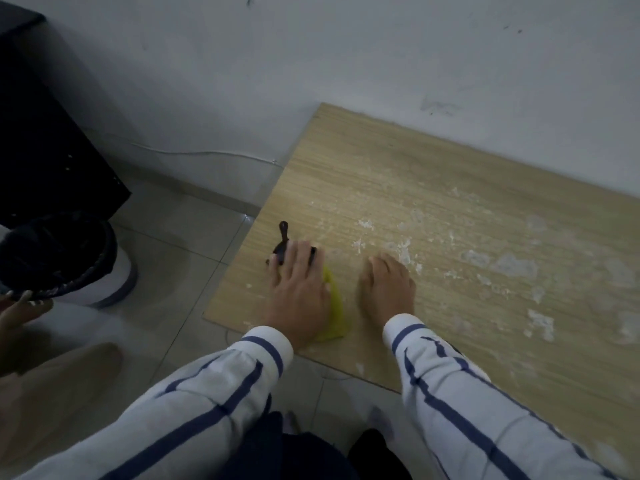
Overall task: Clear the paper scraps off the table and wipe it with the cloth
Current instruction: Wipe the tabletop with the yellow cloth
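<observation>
White paper scraps (401, 249) litter table (363, 161); we judge clearing unfinished, wiping left. Yellow cloth (335, 306) under our left hand (298, 289), fingers (294, 252) flat, apart. Right hand (388, 289) beside scraps, fingers blurred: cannot tell.

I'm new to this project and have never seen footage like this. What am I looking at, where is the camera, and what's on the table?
There is no machine here. A person wears a camera on the head, so this single picture looks down at their own two hands in striped sleeves. The left hand lies over a small black tool with a handle and over a yellow cloth. The right hand rests on the wooden table, among white paper scraps. Neither hand plainly closes round anything. On the floor to the left stands a bin lined with a dark bag.
</observation>
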